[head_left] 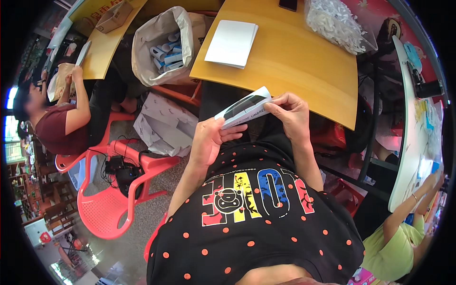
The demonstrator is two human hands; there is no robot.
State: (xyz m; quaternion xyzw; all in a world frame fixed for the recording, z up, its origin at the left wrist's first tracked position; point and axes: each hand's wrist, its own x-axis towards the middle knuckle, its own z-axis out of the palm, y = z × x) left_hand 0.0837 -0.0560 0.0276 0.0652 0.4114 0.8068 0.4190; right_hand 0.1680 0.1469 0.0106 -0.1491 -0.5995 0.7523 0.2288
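Together, two bare hands work a white printed sleeve (pixel 244 109) just off the near edge of a yellow desk (pixel 294 66), toward its left corner. The left hand (pixel 214 135) is closed about the sleeve's left end, fingers curled underneath; the right hand (pixel 290 114) pinches the other end between thumb and fingers, covering part of the print. The sleeve's underside and the left palm are out of sight.

Beyond the desk's left edge, a pale open sack (pixel 156 31) holds a loose heap of white-and-blue tubular pieces (pixel 167 59); how deep the heap goes cannot be seen. At the desk's far right corner, a clear plastic bag (pixel 335 23) bulges with white curled strips, too tangled to tell apart. A stack of white sheets (pixel 232 43) lies along the left edge, and a dark flat object (pixel 288 4) at the far edge is cut off by the frame.

At a second desk (pixel 101 50), which carries an open cardboard box (pixel 114 16) whose contents are hard to make out, a seated person in a maroon top (pixel 61 123) handles something brown. Black cables and a dark item, its shape unclear, sit on a red plastic chair (pixel 102 216). A person in light green (pixel 392 251) is partly cropped beside a white desk (pixel 403 156), its surface distorted near the rim.
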